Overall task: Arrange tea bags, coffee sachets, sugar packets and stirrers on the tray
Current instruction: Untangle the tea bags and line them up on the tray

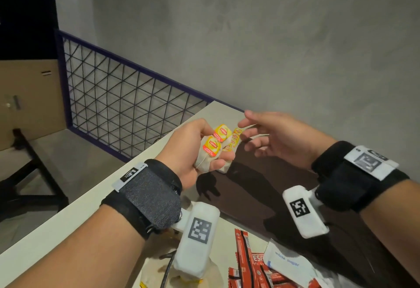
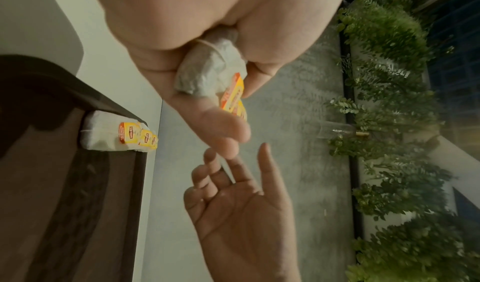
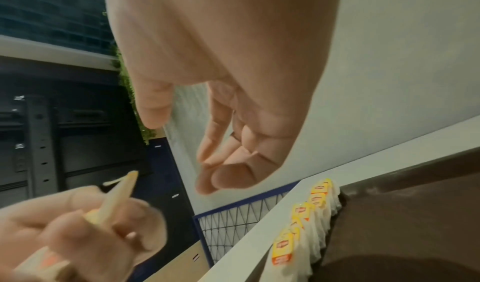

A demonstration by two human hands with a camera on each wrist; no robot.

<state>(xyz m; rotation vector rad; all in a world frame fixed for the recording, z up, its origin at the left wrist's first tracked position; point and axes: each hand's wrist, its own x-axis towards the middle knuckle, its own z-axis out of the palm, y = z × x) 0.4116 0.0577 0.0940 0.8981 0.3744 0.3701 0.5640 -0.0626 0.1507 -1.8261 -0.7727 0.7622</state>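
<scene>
Your left hand point(image 1: 195, 149) grips upright tea bags point(image 1: 210, 149) above the tray point(image 1: 268, 187), tags up; your right hand point(image 1: 279, 138), fingers released, waits beside them.

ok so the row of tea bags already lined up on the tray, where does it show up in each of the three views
Head: row of tea bags at centre, mostly hidden behind the left hand.
Left wrist: left of centre, against the tray rim.
Right wrist: lower right, running along the rim.
Shared landmark: the dark brown tray rim beside the white table.
</scene>
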